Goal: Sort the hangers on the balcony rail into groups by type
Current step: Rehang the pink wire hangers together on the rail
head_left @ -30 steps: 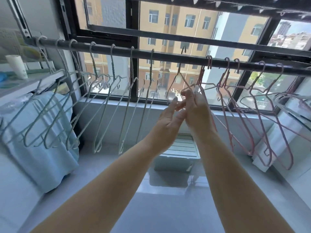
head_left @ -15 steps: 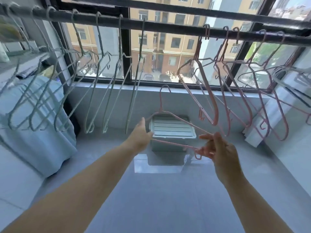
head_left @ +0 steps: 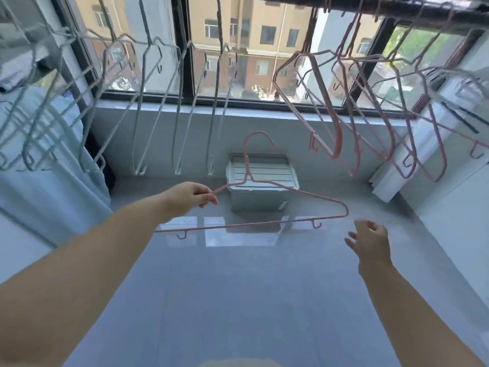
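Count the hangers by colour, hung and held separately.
White, hung: at least 6 (left cluster blurred and overlapping)
Pink, hung: at least 4 (right end overlaps)
Pink, held: 1
Total: at least 11
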Motion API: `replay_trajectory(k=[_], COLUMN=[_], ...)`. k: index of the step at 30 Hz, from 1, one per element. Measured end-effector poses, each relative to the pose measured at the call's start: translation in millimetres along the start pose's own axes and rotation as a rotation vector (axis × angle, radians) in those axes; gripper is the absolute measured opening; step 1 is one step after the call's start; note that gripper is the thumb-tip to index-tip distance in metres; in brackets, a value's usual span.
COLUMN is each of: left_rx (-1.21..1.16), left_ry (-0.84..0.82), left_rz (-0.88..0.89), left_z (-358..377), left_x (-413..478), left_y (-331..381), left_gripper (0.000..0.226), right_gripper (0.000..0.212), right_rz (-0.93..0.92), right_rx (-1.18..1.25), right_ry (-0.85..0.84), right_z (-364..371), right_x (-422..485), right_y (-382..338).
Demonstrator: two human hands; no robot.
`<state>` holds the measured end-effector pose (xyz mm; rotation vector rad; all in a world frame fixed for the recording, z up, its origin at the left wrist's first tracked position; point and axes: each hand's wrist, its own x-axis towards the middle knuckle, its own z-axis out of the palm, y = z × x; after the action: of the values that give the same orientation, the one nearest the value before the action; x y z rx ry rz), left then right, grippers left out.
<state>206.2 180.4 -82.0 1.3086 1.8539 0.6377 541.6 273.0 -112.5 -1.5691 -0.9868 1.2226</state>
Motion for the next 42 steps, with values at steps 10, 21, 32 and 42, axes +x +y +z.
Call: replay_trajectory(k=[10,21,32,42], left_rx=[-0.655,-0.948,-0.627,-0.651], left_ry=[0.068,0.196,0.422,0.481], left_rz=[-0.054,0.070,0.353,0.295], left_z=[60,59,-11,-51], left_x=[-3,3,-8,12], left_y=[25,115,173,184], left_gripper=[0.031,0.028,0.034,0.031], right_gripper=[0.031,0.040,0.019,0.019], right_rz=[-0.307,-0.512,-0.792,-0.722], right_rx=[-0.650,-0.581,-0.309,-0.218], right_ry=[-0.824,-0.735,-0.542,-0.507], right_z=[71,81,84,135], right_x=[-117,-130,-130,-117], right_y=[35,15,-88,-133])
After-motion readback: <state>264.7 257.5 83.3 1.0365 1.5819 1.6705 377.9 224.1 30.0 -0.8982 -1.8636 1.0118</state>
